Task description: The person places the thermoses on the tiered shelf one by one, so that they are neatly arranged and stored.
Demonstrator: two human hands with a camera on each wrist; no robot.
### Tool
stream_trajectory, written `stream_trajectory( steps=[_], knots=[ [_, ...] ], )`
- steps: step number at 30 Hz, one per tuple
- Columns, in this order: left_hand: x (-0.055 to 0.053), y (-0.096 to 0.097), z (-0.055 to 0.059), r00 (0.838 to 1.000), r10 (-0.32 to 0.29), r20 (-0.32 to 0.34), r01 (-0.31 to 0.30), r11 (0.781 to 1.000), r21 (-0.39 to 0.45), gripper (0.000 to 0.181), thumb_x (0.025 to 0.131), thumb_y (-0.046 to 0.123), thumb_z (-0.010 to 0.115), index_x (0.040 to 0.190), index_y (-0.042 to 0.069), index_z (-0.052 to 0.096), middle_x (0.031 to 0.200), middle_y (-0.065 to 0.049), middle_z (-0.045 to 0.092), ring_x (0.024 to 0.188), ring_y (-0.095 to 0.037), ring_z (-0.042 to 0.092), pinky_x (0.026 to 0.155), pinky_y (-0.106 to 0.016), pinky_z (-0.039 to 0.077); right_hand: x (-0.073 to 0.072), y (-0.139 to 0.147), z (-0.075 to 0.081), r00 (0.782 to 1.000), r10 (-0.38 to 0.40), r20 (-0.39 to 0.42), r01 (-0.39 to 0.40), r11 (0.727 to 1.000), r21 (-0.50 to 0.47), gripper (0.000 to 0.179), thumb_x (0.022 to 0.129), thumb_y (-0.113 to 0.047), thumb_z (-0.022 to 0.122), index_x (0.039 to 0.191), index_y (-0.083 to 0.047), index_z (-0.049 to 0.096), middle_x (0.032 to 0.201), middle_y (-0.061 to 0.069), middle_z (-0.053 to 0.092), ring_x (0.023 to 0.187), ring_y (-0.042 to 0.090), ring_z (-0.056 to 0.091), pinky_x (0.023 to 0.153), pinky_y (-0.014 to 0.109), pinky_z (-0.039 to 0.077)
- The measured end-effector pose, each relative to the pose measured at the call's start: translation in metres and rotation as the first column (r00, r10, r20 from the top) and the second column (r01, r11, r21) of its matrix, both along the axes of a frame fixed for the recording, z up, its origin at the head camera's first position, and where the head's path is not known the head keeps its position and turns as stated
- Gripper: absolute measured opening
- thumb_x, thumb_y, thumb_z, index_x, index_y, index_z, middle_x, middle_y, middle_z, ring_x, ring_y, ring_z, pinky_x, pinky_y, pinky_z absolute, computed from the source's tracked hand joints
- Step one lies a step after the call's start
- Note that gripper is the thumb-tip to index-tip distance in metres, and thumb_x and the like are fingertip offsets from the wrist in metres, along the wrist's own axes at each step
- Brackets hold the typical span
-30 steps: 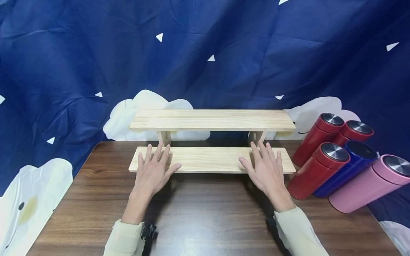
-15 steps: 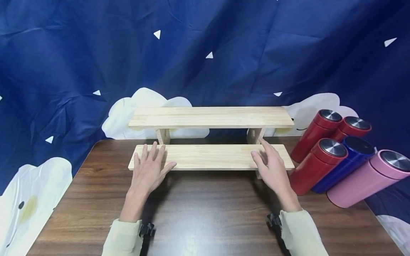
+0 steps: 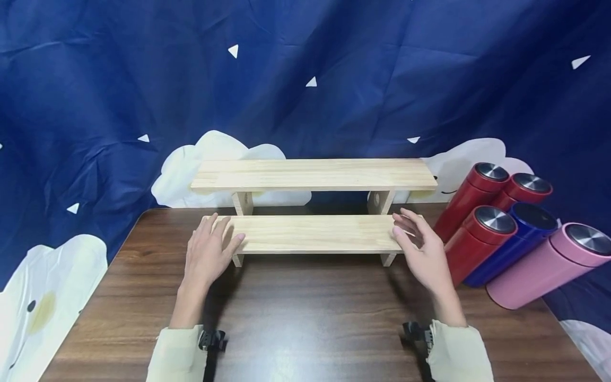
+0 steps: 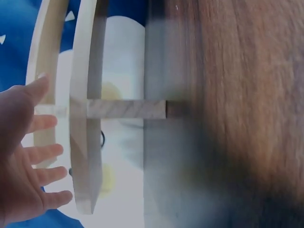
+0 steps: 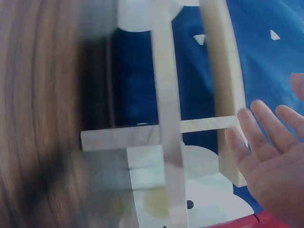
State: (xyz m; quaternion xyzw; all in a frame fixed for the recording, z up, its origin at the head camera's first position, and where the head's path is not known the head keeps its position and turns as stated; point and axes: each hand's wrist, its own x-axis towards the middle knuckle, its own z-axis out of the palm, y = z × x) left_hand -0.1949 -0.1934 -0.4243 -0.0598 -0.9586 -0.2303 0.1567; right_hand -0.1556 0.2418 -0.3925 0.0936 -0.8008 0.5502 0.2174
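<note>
A two-tier pale wooden rack stands on the table, with a lower board (image 3: 310, 234) in front and an upper board (image 3: 312, 174) behind. Over the left end of the lower board hovers my left hand (image 3: 205, 257), fingers spread and relaxed. My right hand (image 3: 426, 258) is at the board's right end, its fingers loosely bent and nothing in them. Both wrist views show gaps between the hands and the lower board. Side supports (image 4: 127, 109) hold the boards up; the right support (image 5: 121, 137) also shows in the right wrist view.
To the right of the rack stand several flasks with shiny lids: red flasks (image 3: 470, 254), a blue one (image 3: 525, 236) and a pink one (image 3: 534, 270). The front red flask is close to my right hand. A blue patterned cloth (image 3: 305, 95) hangs behind the brown table (image 3: 296, 313).
Both hands have come off the lower board and drawn apart, the left toward the left, the right toward the right. The right fingers have bent. The rack and flasks stay put.
</note>
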Motion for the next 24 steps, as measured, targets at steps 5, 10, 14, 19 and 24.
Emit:
stream_trajectory(
  steps=[5,10,14,19,24],
  knots=[
    [-0.002,-0.011,-0.003,1.0,0.029,0.001,-0.029,0.997,0.075,0.052,0.102,0.035,0.058,0.143,0.003,0.055,0.153,-0.025,0.04,0.143,-0.047,0.031,0.109,-0.068,0.029,0.011,0.01,0.01,0.995,0.085,-0.054,-0.093,0.984,-0.151,0.042,0.099,0.006,0.059,0.14,0.003,0.053,0.118,0.013,0.071,0.105,0.011,0.069,0.092,0.018,0.051],
    [-0.003,-0.019,-0.006,0.998,0.065,0.004,-0.065,0.988,0.139,0.048,0.1,0.025,0.059,0.141,0.001,0.055,0.149,-0.027,0.043,0.137,-0.05,0.036,0.109,-0.063,0.031,0.024,0.022,0.022,0.985,0.152,-0.077,-0.162,0.978,-0.131,0.039,0.098,0.009,0.058,0.136,0.003,0.057,0.114,0.003,0.073,0.102,0.012,0.07,0.09,0.02,0.053],
    [-0.003,-0.021,-0.008,0.994,0.106,0.009,-0.106,0.983,0.151,0.047,0.098,0.022,0.06,0.14,0.002,0.057,0.144,-0.028,0.046,0.13,-0.05,0.04,0.105,-0.062,0.034,0.035,0.031,0.03,0.982,0.184,-0.048,-0.188,0.976,-0.111,0.035,0.098,0.009,0.058,0.134,0.006,0.058,0.113,0.006,0.074,0.1,0.013,0.071,0.084,0.019,0.055],
    [-0.003,-0.026,-0.009,0.987,0.159,0.029,-0.162,0.968,0.191,0.048,0.096,0.02,0.062,0.14,0.002,0.057,0.142,-0.027,0.046,0.13,-0.048,0.039,0.104,-0.06,0.034,0.04,0.045,0.037,0.981,0.191,-0.028,-0.193,0.972,-0.136,0.033,0.099,0.008,0.056,0.132,0.009,0.058,0.111,0.006,0.074,0.097,0.014,0.072,0.083,0.02,0.055],
    [-0.007,-0.031,-0.007,0.979,0.193,0.066,-0.203,0.952,0.228,0.055,0.093,0.021,0.068,0.141,-0.001,0.055,0.142,-0.029,0.045,0.129,-0.05,0.04,0.104,-0.06,0.035,0.047,0.063,0.04,0.976,0.219,0.006,-0.219,0.974,-0.055,0.032,0.101,0.008,0.053,0.132,0.009,0.057,0.112,0.005,0.074,0.098,0.012,0.072,0.088,0.018,0.053]
  ],
)
